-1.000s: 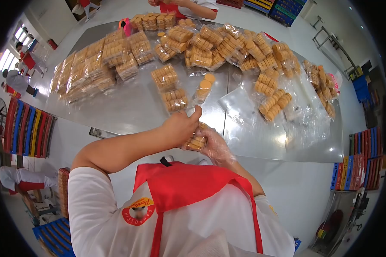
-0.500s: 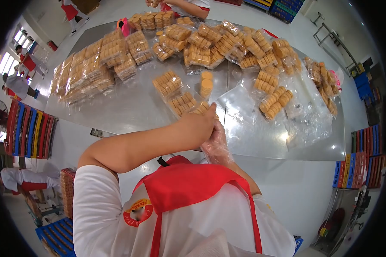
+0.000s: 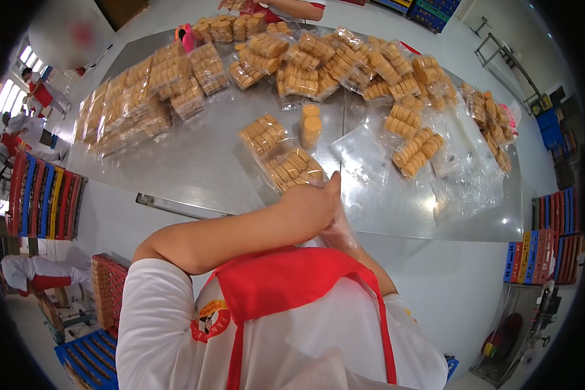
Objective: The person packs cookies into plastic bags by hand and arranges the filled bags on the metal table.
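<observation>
My bare left hand (image 3: 311,205) is closed at the near end of a clear packet of round cookies (image 3: 295,170), its thumb raised. My right hand (image 3: 341,235), in a clear plastic glove, is just behind and below the left; its fingers are mostly hidden. Another cookie packet (image 3: 264,135) lies against the far left side of the near one. Beyond them stand two short stacks of loose cookies (image 3: 311,130). Flat, clear empty bags (image 3: 364,153) lie to the right.
On the metal table (image 3: 195,156), filled packets (image 3: 130,97) are piled at the left, with a larger heap (image 3: 344,65) along the back. More packets (image 3: 416,153) lie right. Across the table is a co-worker's arm (image 3: 299,9). Coloured crates (image 3: 45,195) stand at left.
Both hands have moved slightly right, and the packet from between them now lies forward, against the other packet. The loose cookies have gone from a slanting row to upright stacks.
</observation>
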Demonstrator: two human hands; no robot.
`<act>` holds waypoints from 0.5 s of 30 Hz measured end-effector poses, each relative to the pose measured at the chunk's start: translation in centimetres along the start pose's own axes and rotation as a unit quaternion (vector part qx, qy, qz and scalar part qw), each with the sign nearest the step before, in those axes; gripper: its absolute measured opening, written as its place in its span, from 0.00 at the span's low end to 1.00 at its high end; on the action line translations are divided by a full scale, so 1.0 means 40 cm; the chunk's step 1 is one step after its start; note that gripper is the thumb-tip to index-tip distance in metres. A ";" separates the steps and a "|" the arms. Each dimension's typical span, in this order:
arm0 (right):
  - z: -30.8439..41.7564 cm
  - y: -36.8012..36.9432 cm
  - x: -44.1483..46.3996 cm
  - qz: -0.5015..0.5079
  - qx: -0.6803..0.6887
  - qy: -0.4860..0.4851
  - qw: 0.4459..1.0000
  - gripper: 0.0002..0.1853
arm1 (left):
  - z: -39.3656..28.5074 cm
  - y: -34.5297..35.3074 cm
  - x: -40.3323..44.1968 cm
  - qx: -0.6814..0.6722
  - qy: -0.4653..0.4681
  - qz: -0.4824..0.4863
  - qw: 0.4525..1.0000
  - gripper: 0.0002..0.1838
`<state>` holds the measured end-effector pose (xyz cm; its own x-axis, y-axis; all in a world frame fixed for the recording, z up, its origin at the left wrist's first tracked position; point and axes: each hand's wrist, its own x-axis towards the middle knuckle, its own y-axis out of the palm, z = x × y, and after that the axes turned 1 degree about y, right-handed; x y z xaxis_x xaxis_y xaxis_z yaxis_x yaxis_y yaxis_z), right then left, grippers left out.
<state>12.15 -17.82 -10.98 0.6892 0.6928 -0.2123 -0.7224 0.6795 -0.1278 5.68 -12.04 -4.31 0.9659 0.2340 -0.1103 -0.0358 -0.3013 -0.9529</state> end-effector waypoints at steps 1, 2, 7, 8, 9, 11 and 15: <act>0.005 -0.064 -0.003 0.104 -0.034 -0.155 0.982 0.26 | 0.006 0.004 -0.007 -0.001 0.007 -0.016 1.000 0.44; 0.032 -0.075 -0.010 0.138 0.049 -0.131 0.980 0.26 | 0.009 -0.001 -0.013 0.004 0.012 -0.010 1.000 0.44; -0.016 -0.073 0.008 0.122 0.498 0.326 0.794 0.22 | -0.002 0.019 -0.032 0.024 0.006 -0.021 0.999 0.44; -0.102 -0.082 0.038 0.159 0.506 0.331 0.780 0.21 | -0.003 0.012 -0.037 0.013 0.012 -0.018 1.000 0.43; -0.106 -0.078 0.043 0.176 0.504 0.326 0.780 0.21 | -0.005 0.012 -0.039 0.024 0.021 -0.018 0.999 0.43; -0.118 -0.056 0.047 0.209 0.470 0.300 0.803 0.21 | -0.017 0.020 -0.037 0.068 0.044 -0.018 0.997 0.41; -0.109 -0.014 0.041 0.243 0.377 0.234 0.862 0.20 | -0.023 -0.029 -0.040 0.029 0.050 0.052 0.997 0.34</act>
<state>13.45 -18.11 -15.48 0.0891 0.8866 -0.4539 -0.5562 0.4224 0.7157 4.40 -12.94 -2.77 0.9767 0.1110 -0.1839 -0.1494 -0.2643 -0.9528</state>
